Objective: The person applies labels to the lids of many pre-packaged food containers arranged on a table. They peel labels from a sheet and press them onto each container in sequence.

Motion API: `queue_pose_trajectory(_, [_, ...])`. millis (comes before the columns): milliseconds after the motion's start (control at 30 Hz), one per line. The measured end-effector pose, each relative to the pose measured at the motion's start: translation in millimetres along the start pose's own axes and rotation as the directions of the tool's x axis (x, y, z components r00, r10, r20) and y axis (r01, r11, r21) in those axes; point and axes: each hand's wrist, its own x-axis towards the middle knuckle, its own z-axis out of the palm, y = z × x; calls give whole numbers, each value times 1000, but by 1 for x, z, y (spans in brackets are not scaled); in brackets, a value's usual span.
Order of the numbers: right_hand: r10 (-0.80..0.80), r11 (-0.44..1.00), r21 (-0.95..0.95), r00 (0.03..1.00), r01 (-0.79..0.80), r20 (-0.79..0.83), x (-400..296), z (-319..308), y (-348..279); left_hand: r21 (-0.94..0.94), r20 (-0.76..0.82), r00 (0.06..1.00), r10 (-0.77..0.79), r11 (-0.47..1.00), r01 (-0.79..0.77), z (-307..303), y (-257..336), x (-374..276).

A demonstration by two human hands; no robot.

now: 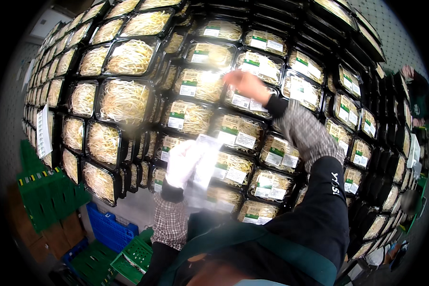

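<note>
My left hand [180, 162], washed out by glare, grips a shiny sheet of white labels [203, 161] that hangs towards my apron. Beyond it my right hand [248, 85] reaches over the stacked packs, its fingertips blurred; whether they pinch a label cannot be seen. Closest to those fingers are a film-covered black tray of bean sprouts [200, 84] and a tray with an added white label [259, 66]. Below the right wrist lies another labelled tray [250, 102]. Trays such as this one [189, 118] bear a printed green-and-tan label; several further right carry a second white label.
Unlabelled sprout trays [125, 100] stand stacked on the left, with a white label sheet [43, 132] at their edge. Green crates [50, 196] and a blue crate [111, 228] sit at lower left. A person [420, 93] is at the far right, beyond more stacks.
</note>
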Motion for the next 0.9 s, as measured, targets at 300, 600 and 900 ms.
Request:
queue_pose_trajectory(300, [-213,976,159,526,146,824,15,64,-76,-258,-315,949,26,960,-112,-16,15,7])
queue_pose_trajectory(600, [-370,558,-824,860,-97,-352,199,-79,84,248,89,988,129,958,-147,-31,10,1])
queue_pose_trajectory(900, [-326,324,-916,882,-234,-341,211,-58,88,-82,-77,997,-16,997,10,-28,25,-28])
